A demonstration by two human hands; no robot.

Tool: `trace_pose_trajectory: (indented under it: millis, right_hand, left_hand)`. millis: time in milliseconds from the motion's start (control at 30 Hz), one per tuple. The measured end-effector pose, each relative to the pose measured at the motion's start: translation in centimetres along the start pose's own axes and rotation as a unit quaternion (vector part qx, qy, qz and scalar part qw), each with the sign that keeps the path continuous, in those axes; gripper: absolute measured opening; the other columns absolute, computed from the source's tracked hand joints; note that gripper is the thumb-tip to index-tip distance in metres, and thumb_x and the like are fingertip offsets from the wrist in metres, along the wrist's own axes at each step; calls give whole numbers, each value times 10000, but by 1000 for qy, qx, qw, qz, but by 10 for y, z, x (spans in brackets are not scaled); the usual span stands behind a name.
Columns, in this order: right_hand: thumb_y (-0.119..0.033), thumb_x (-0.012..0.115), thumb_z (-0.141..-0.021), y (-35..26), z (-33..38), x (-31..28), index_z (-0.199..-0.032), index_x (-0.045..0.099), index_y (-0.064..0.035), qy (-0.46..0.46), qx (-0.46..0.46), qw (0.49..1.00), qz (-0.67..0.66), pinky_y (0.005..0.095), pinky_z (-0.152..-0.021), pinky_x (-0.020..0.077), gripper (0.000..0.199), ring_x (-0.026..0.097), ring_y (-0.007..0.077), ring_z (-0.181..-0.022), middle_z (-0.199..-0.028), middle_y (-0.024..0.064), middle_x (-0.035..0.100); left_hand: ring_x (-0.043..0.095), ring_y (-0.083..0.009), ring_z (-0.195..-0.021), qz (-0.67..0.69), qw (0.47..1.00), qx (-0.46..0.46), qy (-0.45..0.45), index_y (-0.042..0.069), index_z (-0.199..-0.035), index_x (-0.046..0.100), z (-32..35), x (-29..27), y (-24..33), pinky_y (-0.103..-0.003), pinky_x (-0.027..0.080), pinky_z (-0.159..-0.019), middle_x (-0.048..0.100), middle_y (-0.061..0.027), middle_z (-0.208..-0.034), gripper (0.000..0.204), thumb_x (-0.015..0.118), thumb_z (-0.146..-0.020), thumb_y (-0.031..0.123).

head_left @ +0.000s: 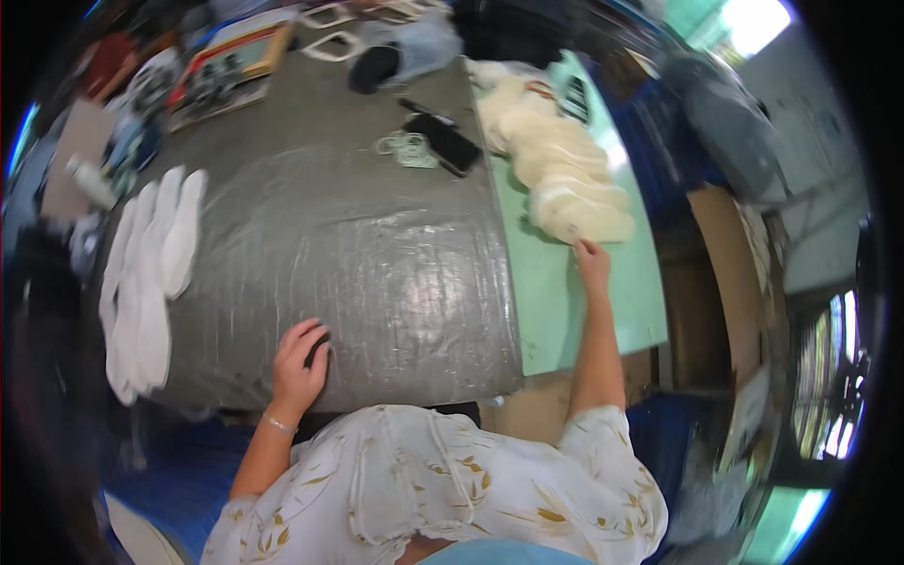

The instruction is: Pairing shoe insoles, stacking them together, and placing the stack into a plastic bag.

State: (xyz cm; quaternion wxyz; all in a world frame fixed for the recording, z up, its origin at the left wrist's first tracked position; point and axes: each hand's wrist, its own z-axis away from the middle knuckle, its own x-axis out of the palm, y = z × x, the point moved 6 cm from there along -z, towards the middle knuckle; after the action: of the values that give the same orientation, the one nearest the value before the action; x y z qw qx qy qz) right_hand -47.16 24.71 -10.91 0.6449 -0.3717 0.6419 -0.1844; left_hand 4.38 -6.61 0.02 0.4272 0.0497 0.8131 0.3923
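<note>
At the near edge of the grey table, my left hand is curled round a small black object, mostly covered by the fingers and too hidden to name. My right arm reaches forward over the green board. Its hand pinches the near edge of a cream, rounded flat piece, the closest in a long overlapping row of such pieces. Far to the left lie several long white insole-shaped pieces, overlapping side by side.
The grey plastic-covered table meets the pale green board on the right. A black phone and a pale green cord lie beyond my hands. Farther back are a framed tray and a grey-and-black bundle.
</note>
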Motion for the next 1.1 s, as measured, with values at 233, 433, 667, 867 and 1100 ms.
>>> trace_pose_trajectory:
  millis: [233,433,667,867,1100]
  right_hand:
    - [-289,587,-940,-13,9,-26,-795,673,68,-2,-58,998,1,287,-568,425,395,518,119,-583,-612,42,576]
    - [-187,574,-965,-144,56,19,-1058,662,39,-93,-137,979,-119,243,-657,490,261,600,131,-733,-883,67,658]
    - [-114,652,-845,-218,135,67,-964,695,6,-119,-227,966,-45,354,-771,526,174,682,293,-829,-909,183,696]
    - [-103,663,-814,-127,112,-36,-993,695,-47,-20,-132,991,31,391,-736,526,190,668,282,-800,-975,133,670]
    - [-164,729,-743,-77,-1,-79,-1377,453,-96,-66,-184,960,203,407,-1054,412,695,439,326,-1306,-1419,141,460]
  left_hand:
    - [615,-316,-1045,-81,991,-58,94,38,-1078,666,13,-61,-46,-376,490,-901,642,-139,-1142,282,690,-798,48]
    - [582,-337,-1042,-204,936,-131,254,48,-1121,637,46,-158,-98,-404,460,-912,623,-144,-1126,332,689,-795,85]
    - [531,-374,-1156,-122,967,-114,194,-14,-1274,533,57,-103,-108,-427,416,-997,562,-203,-1237,470,658,-823,34]
    - [508,-382,-1184,-61,995,-23,71,-26,-1288,504,15,-34,-47,-440,392,-1019,539,-206,-1270,491,651,-822,16]
    - [506,-383,-1195,2,989,96,-116,-3,-1296,500,-72,50,43,-433,410,-1014,526,-217,-1283,594,738,-760,92]
